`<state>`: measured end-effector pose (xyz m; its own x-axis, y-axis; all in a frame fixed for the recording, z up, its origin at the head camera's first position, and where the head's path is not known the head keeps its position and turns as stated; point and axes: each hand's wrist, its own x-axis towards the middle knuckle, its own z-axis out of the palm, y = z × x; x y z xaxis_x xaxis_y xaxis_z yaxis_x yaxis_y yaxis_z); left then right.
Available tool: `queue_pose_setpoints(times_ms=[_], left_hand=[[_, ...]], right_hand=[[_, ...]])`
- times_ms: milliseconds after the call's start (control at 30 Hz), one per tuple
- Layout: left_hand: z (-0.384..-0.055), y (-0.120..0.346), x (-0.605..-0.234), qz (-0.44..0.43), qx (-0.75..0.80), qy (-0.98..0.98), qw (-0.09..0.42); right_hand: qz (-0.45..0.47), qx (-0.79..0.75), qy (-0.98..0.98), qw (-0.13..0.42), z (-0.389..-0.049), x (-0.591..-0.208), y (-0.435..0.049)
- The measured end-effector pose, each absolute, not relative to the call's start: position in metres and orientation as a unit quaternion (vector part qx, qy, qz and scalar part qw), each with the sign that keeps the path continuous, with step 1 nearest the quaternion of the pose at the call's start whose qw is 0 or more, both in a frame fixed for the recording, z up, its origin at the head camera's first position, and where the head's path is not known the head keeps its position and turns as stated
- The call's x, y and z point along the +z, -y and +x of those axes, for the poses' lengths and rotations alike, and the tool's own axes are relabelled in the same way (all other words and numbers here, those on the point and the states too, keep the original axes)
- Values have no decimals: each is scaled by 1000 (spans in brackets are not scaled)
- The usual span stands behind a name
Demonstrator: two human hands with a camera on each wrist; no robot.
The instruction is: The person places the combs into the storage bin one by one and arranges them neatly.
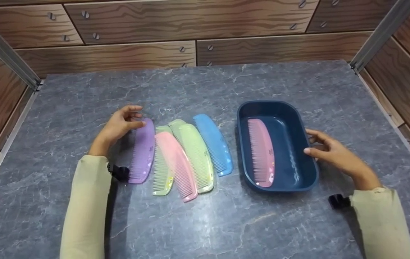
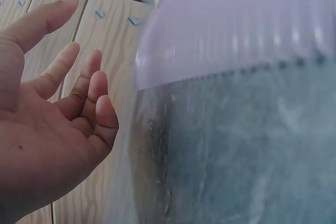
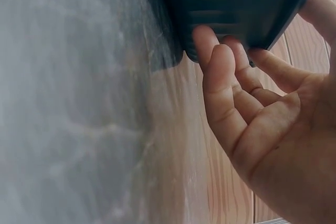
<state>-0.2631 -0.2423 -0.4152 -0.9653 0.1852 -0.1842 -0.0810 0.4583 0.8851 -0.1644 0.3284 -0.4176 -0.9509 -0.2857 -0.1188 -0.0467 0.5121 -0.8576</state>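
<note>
My left hand [image 1: 117,124] is at the far end of a purple comb [image 1: 143,153], its thumb tip overlapping the comb there. In the left wrist view its fingers [image 2: 98,85] are spread and loosely bent, apart from the comb, with nothing between them. A dark blue plastic tub [image 1: 278,108] stands to the right. My right hand [image 1: 338,154] grips its right wall, thumb over the rim and fingers against the outside. Inside the tub, along its left side, lies one pink comb [image 1: 262,153].
Between the purple comb and the tub, a pink comb [image 1: 178,163] overlaps light green combs [image 1: 197,154], with a blue comb [image 1: 214,144] beside them. Wood-patterned panels [image 1: 190,21] and metal posts [image 1: 381,36] border the grey marbled table [image 1: 205,230].
</note>
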Motion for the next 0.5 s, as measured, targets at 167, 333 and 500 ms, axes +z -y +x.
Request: queue_pose_setpoints(times_ms=[167, 333, 500], left_hand=[[-262, 243, -418, 31, 506, -850, 143], [-262, 244, -421, 29, 500, -853, 147], [-263, 246, -426, 18, 501, -853, 148]], right_hand=[[-103, -489, -858, 118, -166, -418, -328], [-93, -486, -861, 117, -166, -417, -329], [-95, -486, -861, 115, -166, -418, -329]])
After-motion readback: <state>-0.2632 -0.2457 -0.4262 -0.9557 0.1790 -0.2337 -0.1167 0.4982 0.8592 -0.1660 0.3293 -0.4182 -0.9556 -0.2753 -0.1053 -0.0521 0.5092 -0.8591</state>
